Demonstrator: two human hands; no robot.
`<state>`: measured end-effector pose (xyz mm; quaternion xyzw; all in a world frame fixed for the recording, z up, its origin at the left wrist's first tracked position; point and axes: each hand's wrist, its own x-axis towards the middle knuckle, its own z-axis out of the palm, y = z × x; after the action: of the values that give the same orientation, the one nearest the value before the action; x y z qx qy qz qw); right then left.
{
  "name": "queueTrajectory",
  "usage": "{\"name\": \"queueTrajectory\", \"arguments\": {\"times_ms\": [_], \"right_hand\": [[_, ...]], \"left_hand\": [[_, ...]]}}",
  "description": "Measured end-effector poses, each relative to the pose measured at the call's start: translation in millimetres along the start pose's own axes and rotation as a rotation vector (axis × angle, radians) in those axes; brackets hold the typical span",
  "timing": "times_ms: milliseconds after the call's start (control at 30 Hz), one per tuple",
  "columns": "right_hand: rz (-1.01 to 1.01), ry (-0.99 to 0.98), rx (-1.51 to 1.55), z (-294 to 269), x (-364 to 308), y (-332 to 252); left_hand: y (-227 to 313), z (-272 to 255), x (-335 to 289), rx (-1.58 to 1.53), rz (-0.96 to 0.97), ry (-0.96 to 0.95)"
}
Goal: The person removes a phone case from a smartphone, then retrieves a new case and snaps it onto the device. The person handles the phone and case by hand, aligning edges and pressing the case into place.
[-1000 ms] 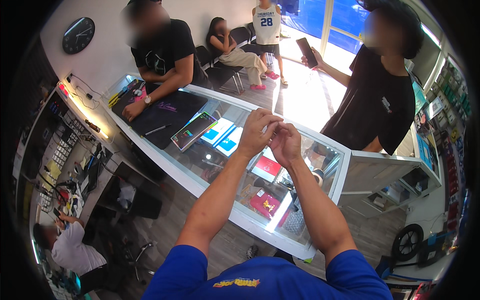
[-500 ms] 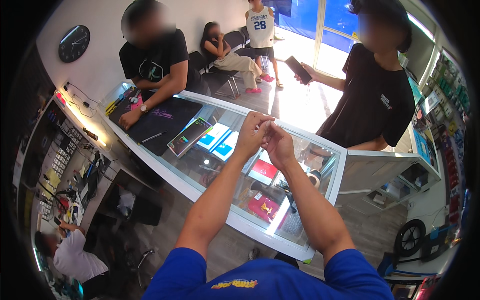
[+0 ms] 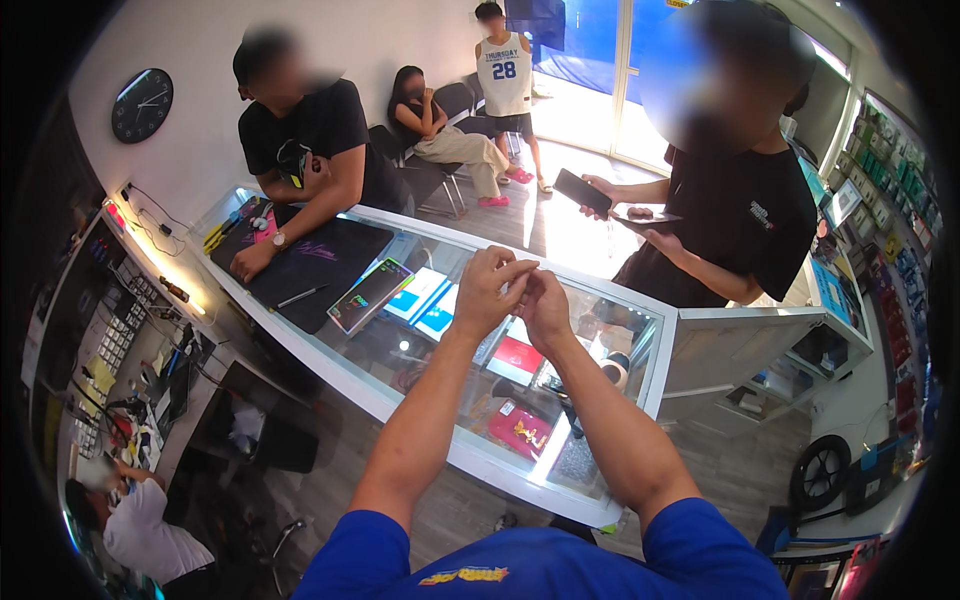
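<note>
My left hand (image 3: 490,292) and my right hand (image 3: 546,308) are raised together over the glass display counter (image 3: 560,285). Their fingers are bent and pinched, meeting at the tips. Anything between them is too small or hidden to make out. Under the glass, just below my hands, lie a red and white box (image 3: 515,358), blue and white boxes (image 3: 437,312) and a dark red case with a gold figure (image 3: 519,426). A colourful boxed tablet-like item (image 3: 370,296) rests left of my hands.
Across the counter, one person (image 3: 325,150) leans on a black mat (image 3: 330,255) with a pen (image 3: 302,296). Another person (image 3: 735,200) at right holds a dark phone (image 3: 583,192) and a flat dark item. People wait on chairs behind; someone works at a cluttered bench (image 3: 150,400), lower left.
My hands stay together, slightly lower in view. The person at right has brought up a second hand with a flat dark item. The leaning person's other hand has risen toward the chest.
</note>
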<state>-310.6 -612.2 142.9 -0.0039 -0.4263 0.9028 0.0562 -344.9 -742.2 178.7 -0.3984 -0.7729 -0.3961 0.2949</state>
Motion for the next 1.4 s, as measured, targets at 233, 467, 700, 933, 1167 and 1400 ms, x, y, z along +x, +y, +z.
{"name": "queueTrajectory", "arguments": {"times_ms": [233,467,700,933,1167,1400], "right_hand": [[-0.084,0.03,0.049,-16,12,13],[-0.053,-0.038,0.082,-21,10,4],[0.047,-0.044,0.026,9,-5,-2],[0.014,-0.063,-0.241,13,-7,3],[-0.042,-0.077,-0.317,13,-3,10],[-0.058,-0.054,-0.385,13,-1,11]], "left_hand": [[4,10,0,0.141,0.143,0.02],[6,12,1,0.148,0.19,0.019],[-1,4,2,0.065,0.011,0.14],[-12,1,4,-0.083,-0.118,0.162],[-14,6,-3,-0.249,-0.324,0.087],[-17,9,-3,-0.287,-0.391,0.045]]}}
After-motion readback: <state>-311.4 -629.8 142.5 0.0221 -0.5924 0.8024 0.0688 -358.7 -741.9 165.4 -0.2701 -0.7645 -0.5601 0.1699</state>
